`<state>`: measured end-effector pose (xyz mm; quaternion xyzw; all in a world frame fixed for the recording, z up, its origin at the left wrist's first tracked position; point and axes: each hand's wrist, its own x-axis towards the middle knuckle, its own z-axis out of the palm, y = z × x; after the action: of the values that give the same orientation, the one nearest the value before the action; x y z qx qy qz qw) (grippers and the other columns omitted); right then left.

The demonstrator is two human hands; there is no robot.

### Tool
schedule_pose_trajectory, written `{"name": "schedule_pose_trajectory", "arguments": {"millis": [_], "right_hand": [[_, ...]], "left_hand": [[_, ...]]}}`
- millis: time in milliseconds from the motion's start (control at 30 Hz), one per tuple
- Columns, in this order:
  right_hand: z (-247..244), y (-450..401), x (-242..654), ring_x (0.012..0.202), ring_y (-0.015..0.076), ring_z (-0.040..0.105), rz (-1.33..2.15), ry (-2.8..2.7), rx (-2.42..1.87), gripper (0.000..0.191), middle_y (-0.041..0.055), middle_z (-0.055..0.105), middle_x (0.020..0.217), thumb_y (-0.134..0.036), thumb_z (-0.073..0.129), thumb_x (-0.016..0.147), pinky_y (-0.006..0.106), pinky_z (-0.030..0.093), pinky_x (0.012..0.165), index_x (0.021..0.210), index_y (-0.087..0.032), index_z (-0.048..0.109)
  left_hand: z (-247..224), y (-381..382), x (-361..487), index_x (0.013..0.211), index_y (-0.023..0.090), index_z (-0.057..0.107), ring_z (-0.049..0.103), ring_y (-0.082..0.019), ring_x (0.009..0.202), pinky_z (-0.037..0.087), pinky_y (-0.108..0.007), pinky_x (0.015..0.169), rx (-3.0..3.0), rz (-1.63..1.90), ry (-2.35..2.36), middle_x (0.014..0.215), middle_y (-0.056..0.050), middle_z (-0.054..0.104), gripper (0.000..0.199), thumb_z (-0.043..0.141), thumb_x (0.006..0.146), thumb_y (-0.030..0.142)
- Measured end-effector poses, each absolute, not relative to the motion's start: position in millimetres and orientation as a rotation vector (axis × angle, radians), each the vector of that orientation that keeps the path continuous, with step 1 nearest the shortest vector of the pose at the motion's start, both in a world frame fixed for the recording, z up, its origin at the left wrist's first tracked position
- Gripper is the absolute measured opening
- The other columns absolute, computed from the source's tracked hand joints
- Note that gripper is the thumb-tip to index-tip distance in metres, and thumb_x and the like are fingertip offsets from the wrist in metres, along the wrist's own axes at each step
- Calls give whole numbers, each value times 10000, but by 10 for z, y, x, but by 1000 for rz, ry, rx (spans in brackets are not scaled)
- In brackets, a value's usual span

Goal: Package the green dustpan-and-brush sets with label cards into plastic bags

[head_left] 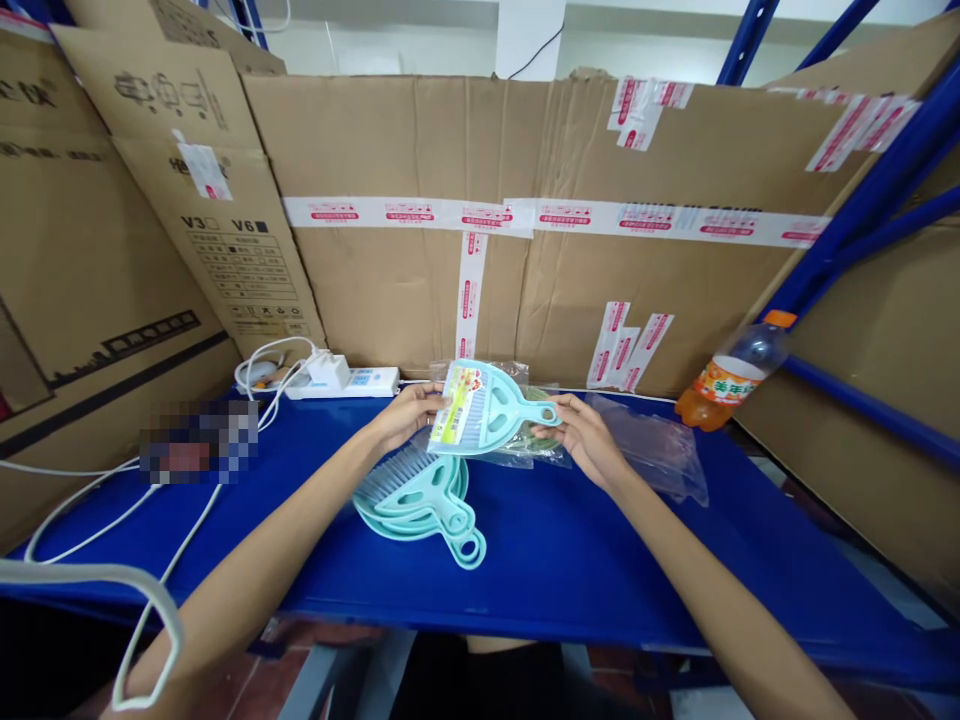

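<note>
Both my hands hold up a mint-green dustpan-and-brush set [501,405] with a printed label card [463,405] at its left end. My left hand [411,414] pinches the card end, thumb on top. On the other side, my right hand [585,436] grips the ringed handle. Just below on the blue table lies a stack of similar dustpans [397,527], with a grey-bristled brush [420,490] on top and handles towards me. Behind the held set, clear plastic packaging [544,455] with something greenish inside is partly hidden.
Flat clear plastic bags [660,450] lie to the right. An orange-capped drink bottle [735,372] leans by the blue rack post. A white power strip [360,382] and cables sit at the back left. Cardboard walls [390,290] enclose the blue table [570,570].
</note>
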<state>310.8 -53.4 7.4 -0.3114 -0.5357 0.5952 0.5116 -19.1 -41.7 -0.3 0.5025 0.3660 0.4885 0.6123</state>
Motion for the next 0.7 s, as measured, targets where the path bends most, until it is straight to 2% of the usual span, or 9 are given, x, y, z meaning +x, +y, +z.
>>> {"name": "schedule_pose_trajectory", "arguments": {"millis": [100,233,367,433,600,700], "right_hand": [[146,-640,3088,806,221,774,1574,-1344,-701,352,-8,791,930,-471,924,825,363,651,742,1024,-298,689],[163,-715,3030,908,225,782,1548,-1422,-719,446,29,827,1098,-516,899,851,336,638,776,1230,-314,780],[87,-674,2974,1042,312,804,1419,-1374,-784,434,84,851,1153,-593,902,813,396,659,823,1098,-267,875],[54,-640,2975,1077,321,798,1278,-1369,-806,414,91,854,1172,-578,916,794,393,664,823,1062,-263,890],[90,-538,3126,792,251,800,1087,-1261,-847,386,102,834,1255,-505,905,775,363,653,625,1049,-240,852],[143,-415,3301,704,206,775,932,-1112,-865,353,86,822,1269,-387,851,733,310,599,543,1046,-240,783]], "left_hand": [[25,-468,-177,979,148,798,808,-234,783,603,-292,722,1168,1067,834,895,-117,848,388,1020,680,258],[61,-542,-137,1021,153,817,819,-229,813,593,-273,740,1211,1039,836,939,-120,862,415,1027,678,257],[96,-543,-149,1039,157,835,823,-237,835,599,-275,740,1205,1076,865,957,-118,869,448,1038,648,240],[115,-512,-204,1059,146,838,827,-247,838,607,-281,731,1195,1099,883,968,-125,871,463,1034,646,219],[171,-406,-435,1071,102,834,840,-272,871,662,-315,767,1118,1284,903,1017,-160,869,421,985,684,174],[190,-358,-533,1041,92,833,847,-305,921,690,-337,781,1054,1384,930,1024,-172,868,392,961,674,143]]}}
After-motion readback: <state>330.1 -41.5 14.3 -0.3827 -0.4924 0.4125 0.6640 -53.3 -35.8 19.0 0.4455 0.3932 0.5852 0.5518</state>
